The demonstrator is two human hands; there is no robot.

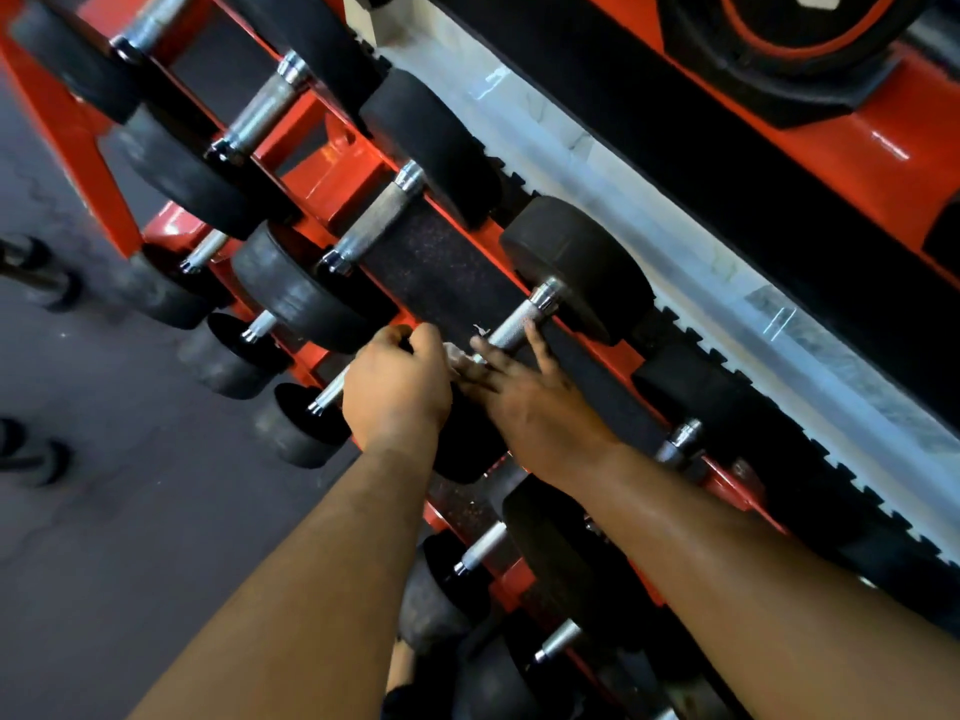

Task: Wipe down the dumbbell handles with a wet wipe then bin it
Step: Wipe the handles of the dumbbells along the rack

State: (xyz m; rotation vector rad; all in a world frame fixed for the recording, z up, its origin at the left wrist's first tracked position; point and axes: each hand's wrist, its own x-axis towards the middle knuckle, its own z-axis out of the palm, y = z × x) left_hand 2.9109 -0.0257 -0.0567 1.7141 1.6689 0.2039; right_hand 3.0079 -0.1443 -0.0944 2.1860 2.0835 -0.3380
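While the left hand [397,387] curls over a round black rubber dumbbell head, the right hand [524,397] presses a crumpled white wipe [460,356] against the knurled steel handle [514,324] (fingers straight) — speckled black matting on the red rack [358,168] lies bare alongside.

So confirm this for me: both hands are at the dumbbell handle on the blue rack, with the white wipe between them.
Wrong on one point: the rack is red, not blue. The head view shows the left hand and right hand at the dumbbell handle, with the white wipe between them.
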